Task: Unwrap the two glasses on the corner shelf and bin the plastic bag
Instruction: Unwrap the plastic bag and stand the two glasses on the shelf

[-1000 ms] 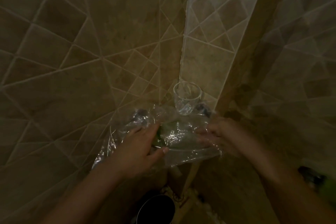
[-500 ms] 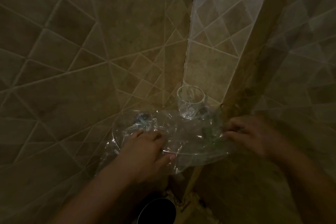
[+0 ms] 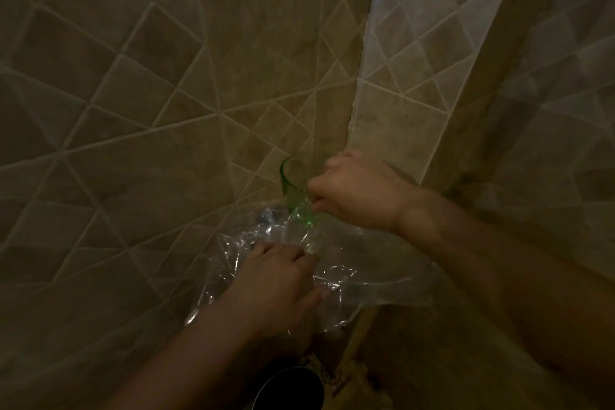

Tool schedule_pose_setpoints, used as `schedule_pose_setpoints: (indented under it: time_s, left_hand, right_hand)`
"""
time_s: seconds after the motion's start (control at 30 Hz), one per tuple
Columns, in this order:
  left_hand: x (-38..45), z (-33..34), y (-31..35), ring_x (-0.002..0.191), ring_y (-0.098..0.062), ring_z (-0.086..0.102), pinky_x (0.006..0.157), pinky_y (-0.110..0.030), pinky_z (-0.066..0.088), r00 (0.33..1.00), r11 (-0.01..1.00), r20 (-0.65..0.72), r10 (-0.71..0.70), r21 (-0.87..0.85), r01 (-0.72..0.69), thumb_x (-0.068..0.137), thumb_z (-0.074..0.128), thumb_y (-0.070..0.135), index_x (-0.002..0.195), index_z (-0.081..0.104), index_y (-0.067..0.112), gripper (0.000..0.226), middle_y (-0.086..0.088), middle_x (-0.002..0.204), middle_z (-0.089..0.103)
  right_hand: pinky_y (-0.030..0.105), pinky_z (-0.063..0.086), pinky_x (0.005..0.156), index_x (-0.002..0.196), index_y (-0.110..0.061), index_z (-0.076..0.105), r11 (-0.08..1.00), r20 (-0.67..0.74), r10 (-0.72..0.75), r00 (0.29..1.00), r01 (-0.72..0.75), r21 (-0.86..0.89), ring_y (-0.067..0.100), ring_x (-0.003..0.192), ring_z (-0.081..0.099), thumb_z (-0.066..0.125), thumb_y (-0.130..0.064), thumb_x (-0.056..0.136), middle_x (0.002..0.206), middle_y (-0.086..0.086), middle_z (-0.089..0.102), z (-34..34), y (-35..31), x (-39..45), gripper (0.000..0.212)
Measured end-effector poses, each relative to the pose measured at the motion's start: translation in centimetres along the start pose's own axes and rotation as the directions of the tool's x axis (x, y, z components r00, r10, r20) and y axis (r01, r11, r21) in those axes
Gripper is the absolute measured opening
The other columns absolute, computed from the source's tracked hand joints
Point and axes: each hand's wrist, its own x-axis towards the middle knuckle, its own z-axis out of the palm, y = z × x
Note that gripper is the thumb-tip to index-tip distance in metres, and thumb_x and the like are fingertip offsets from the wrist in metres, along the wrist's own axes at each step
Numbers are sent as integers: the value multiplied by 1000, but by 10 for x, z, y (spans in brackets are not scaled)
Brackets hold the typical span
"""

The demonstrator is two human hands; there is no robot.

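A crumpled clear plastic bag (image 3: 362, 276) lies over the corner shelf, whose surface is hidden beneath it. My left hand (image 3: 276, 283) presses down on the bag's near left part, fingers gripping the plastic. My right hand (image 3: 359, 190) holds a green glass (image 3: 294, 191) upright, just above the bag's far edge, in the tiled corner. The clear glass is not visible; my right hand covers the spot where it stood.
Tiled walls (image 3: 166, 110) close in on the left and behind, with a lighter tiled strip (image 3: 416, 60) at the corner. Below the shelf, a dark round bin (image 3: 289, 388) shows at the bottom edge.
My right hand has moved up and left from the bag's right edge and taken the green glass out of the bag. The clear glass is now hidden behind that hand. My left hand stays on the bag.
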Motion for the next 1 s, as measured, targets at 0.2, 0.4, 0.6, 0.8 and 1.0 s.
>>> schedule_pose_setpoints:
  time_s: [0.2, 0.4, 0.6, 0.8, 1.0]
  left_hand:
    - [-5, -2, 0, 117, -18, 51, 108, -41, 24, 1000, 1000, 16, 2, -24, -2, 83, 29, 65, 126, 50, 33, 57, 5, 123, 59]
    - [-8, -8, 4, 106, -14, 57, 103, -39, 30, 1000, 999, -30, -7, -54, 5, 91, 33, 51, 112, 57, 33, 36, 8, 113, 62]
    - [-12, -14, 8, 100, -14, 59, 98, -38, 37, 999, 999, -48, -19, -28, 18, 91, 21, 47, 107, 55, 30, 41, 9, 103, 60]
    - [-24, -27, 14, 100, -16, 61, 94, -37, 42, 1000, 1000, -20, -7, -8, 7, 91, 14, 50, 109, 55, 30, 49, 8, 105, 63]
    - [-60, -47, 15, 93, -12, 60, 79, -29, 47, 998, 991, -62, 9, -130, -17, 93, 21, 49, 100, 53, 31, 37, 11, 102, 63]
  right_hand:
    - [38, 35, 92, 90, -22, 60, 1000, 24, -24, 999, 24, -4, 21, 92, 58, 53, -34, 90, 88, -1, 71, 42, 7, 7, 14]
    - [40, 30, 100, 89, -21, 55, 996, 26, -41, 999, 38, 76, 21, 95, 56, 50, -31, 90, 91, -2, 68, 61, 13, 7, 12]
    - [31, 35, 68, 79, -25, 43, 980, -18, -49, 999, 52, 190, 20, 82, 53, 54, -37, 87, 82, -1, 64, 74, 16, 8, 18]
    - [46, 47, 71, 78, -25, 37, 966, 37, -66, 997, 55, 252, 17, 78, 44, 54, -33, 92, 83, 3, 63, 70, 30, 14, 23]
    - [43, 47, 76, 80, -20, 43, 973, 22, -72, 997, 65, 221, 16, 80, 40, 57, -33, 89, 84, 7, 60, 68, 28, 13, 21]
